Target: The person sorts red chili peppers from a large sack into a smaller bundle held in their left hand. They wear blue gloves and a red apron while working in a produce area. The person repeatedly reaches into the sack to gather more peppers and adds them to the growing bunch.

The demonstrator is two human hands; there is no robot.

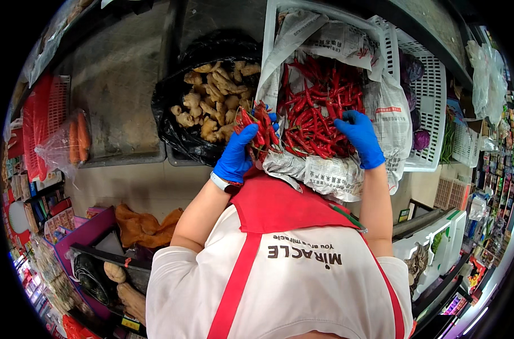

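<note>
My left hand [235, 155], in a blue glove, is closed round a bunch of red chili peppers [261, 129], held up between the ginger and the crate. My right hand [362, 140], gloved in blue too, bends its fingers down onto the right side of a heap of red chili peppers [316, 110]. Its fingertips pinch together among the peppers, and a pepper seems to be between them. The heap lies on printed newspaper [390, 116] that lines a white plastic crate [270, 34].
Ginger roots [212, 101] fill a black plastic bag [169, 124] left of the crate. Farther left are a dark tray [118, 85] and bagged carrots [81, 138]. To the right, another white basket [429, 85] holds purple cabbages [421, 139]. An orange-brown cloth [146, 226] lies at the lower left.
</note>
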